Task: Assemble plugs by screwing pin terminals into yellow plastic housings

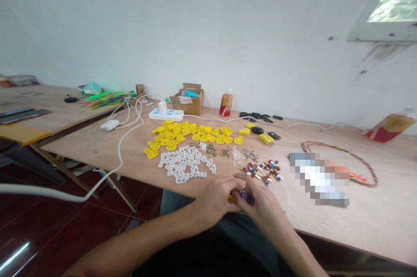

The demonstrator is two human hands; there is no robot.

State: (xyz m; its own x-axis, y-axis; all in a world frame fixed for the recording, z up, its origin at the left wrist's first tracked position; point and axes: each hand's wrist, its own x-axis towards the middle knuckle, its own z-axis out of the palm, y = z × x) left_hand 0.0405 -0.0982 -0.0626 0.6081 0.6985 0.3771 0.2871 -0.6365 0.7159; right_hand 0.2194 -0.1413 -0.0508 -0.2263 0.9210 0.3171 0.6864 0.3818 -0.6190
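Note:
At the table's front edge my left hand (213, 194) is closed, its fingers bent around a small yellow plastic piece (231, 198) that is mostly hidden. Close against it, my right hand (259, 196) pinches a dark purple, shiny piece (247, 197) whose kind I cannot make out. Just beyond my hands lie white plastic inserts (185, 164) in a loose pile, with yellow plug shells (176, 131) behind them. Brass plug pins with red and blue ends (260, 170) are scattered past my right hand. Small screws (250, 155) and clear plastic bits (237, 154) sit behind those.
A yellow two-pin plug (266, 139) lies by black oval pieces (257, 130). Farther back stand a power strip (166, 114), a cardboard box (192, 105) and a bottle (226, 104). A white cable (120, 146) crosses the left side; a twisted cord (361, 159) lies right.

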